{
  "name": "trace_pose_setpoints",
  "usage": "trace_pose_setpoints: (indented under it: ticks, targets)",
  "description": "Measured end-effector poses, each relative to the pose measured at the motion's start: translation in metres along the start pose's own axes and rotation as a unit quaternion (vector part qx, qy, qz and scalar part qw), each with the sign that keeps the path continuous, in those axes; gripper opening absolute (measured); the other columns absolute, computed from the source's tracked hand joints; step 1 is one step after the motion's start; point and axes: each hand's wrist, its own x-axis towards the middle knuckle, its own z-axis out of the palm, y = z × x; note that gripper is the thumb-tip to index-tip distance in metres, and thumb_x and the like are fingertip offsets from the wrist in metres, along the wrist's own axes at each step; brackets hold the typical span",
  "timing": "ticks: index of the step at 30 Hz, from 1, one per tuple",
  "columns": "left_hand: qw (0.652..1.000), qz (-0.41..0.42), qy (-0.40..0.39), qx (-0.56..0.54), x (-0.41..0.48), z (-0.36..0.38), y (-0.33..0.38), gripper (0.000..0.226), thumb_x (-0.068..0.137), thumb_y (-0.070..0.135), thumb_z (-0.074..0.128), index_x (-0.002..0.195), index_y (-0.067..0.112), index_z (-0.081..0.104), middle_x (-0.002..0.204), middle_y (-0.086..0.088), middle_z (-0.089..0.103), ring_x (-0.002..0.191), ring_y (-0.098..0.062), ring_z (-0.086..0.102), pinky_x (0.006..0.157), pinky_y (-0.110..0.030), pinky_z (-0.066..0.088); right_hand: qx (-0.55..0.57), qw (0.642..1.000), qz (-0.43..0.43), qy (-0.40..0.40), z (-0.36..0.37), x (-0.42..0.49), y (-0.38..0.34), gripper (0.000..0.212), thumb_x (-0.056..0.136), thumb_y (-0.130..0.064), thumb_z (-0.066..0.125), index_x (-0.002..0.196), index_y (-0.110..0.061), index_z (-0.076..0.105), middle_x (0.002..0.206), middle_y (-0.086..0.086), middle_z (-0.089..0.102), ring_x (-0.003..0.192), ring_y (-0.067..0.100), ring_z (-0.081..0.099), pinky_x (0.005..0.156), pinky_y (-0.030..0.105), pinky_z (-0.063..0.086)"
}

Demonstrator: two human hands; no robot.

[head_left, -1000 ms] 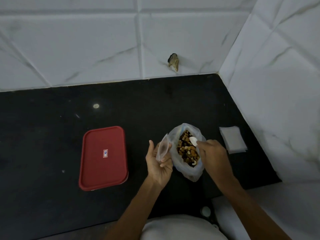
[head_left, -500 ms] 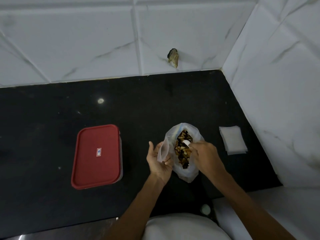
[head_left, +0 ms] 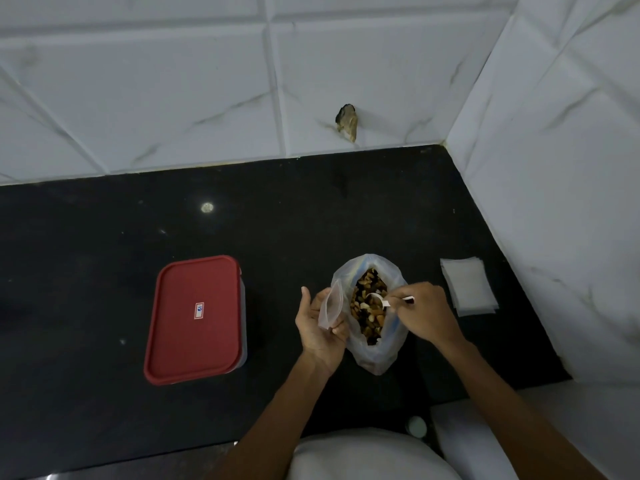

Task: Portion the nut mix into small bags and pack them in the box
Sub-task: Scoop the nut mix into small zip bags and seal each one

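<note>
Head view looks down (close) at countertop (head_left: 104,271).

The red lid (head_left: 194,341) carries a small red-bordered sticker (head_left: 198,311) with blue digits, seemingly "61", turned sideways.

Dim, bluish light: the black table (head_left: 86,271) sinks into murk beside the left hand (head_left: 320,327), one glare spot (head_left: 207,207) beyond it; tile lines on the wall (head_left: 173,98) bow.
</note>
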Motion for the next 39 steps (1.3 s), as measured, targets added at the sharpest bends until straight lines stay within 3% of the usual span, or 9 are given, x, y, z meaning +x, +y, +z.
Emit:
trace_pose_setpoints:
  ticks: [4, 9, 15, 24, 29, 33, 39]
  targets:
    - [1.0, -0.002, 0.001, 0.006, -0.003, 0.005, 0.001, 0.051, 0.098, 0.053, 0.048, 0.093, 0.006, 0.065, 0.068, -0.005, 0.053, 0.036, -0.009, 0.044, 0.034, -0.019, 0.037, 0.121, 0.985, 0.113, -0.038, -0.003, 0.012, 0.003, 0.017, 0.09, -0.012, 0.065, 0.085, -0.022, 0.077, 0.089, -0.013, 0.073, 0.091, -0.002, 0.063, 0.074, 0.011, 0.043]
    - [1.0, -0.004, -0.002, 0.016, -0.01, 0.009, 0.005, 0.051, 0.102, 0.053, 0.043, 0.093, 0.007, 0.063, 0.064, -0.001, 0.055, 0.039, -0.008, 0.045, 0.035, -0.018, 0.038, 0.275, 0.934, 0.218, -0.063, -0.006, 0.008, 0.007, 0.014, 0.091, -0.014, 0.065, 0.094, -0.019, 0.078, 0.08, -0.001, 0.075, 0.078, 0.01, 0.064, 0.075, 0.027, 0.05]
    - [1.0, -0.014, -0.015, 0.007, -0.014, 0.008, 0.009, 0.049, 0.103, 0.051, 0.043, 0.103, 0.005, 0.062, 0.061, -0.001, 0.057, 0.039, -0.008, 0.048, 0.034, -0.018, 0.039, 0.355, 0.905, 0.224, -0.074, -0.01, -0.003, 0.014, 0.016, 0.093, -0.012, 0.061, 0.102, -0.01, 0.075, 0.079, 0.006, 0.069, 0.062, 0.009, 0.05, 0.063, 0.024, 0.042]
    - [1.0, -0.006, -0.004, 0.023, -0.025, 0.021, 0.015, 0.046, 0.104, 0.046, 0.043, 0.091, 0.008, 0.066, 0.064, -0.002, 0.06, 0.04, -0.008, 0.05, 0.033, -0.017, 0.038, 0.448, 0.881, 0.153, -0.004, -0.048, -0.047, -0.037, 0.017, 0.094, -0.009, 0.06, 0.102, -0.008, 0.075, 0.079, 0.009, 0.068, 0.059, 0.007, 0.051, 0.063, 0.024, 0.042]
    - [1.0, 0.001, 0.009, 0.028, -0.034, 0.028, 0.018, 0.047, 0.105, 0.042, 0.044, 0.088, 0.006, 0.069, 0.069, -0.005, 0.063, 0.042, -0.009, 0.055, 0.034, -0.019, 0.042, 0.402, 0.908, 0.115, 0.003, -0.041, -0.067, -0.077, 0.016, 0.092, -0.017, 0.064, 0.102, -0.013, 0.075, 0.066, -0.005, 0.069, 0.06, -0.002, 0.059, 0.075, 0.028, 0.045]
    - [0.999, 0.009, 0.011, 0.03, -0.035, 0.028, 0.02, 0.048, 0.105, 0.043, 0.044, 0.088, 0.006, 0.069, 0.067, -0.005, 0.063, 0.04, -0.009, 0.051, 0.033, -0.018, 0.039, 0.354, 0.928, 0.117, 0.004, -0.03, -0.068, -0.088, 0.011, 0.09, -0.021, 0.067, 0.092, -0.024, 0.077, 0.08, -0.004, 0.075, 0.09, 0.008, 0.068, 0.091, 0.035, 0.052]
    - [1.0, 0.012, -0.012, 0.026, -0.036, 0.023, 0.025, 0.044, 0.103, 0.044, 0.045, 0.097, 0.005, 0.066, 0.074, -0.006, 0.066, 0.048, -0.011, 0.058, 0.038, -0.018, 0.043, 0.275, 0.959, 0.072, 0.02, -0.028, -0.07, -0.097, 0.013, 0.091, -0.022, 0.067, 0.084, -0.029, 0.075, 0.077, -0.01, 0.073, 0.083, 0.0, 0.067, 0.08, 0.021, 0.048]
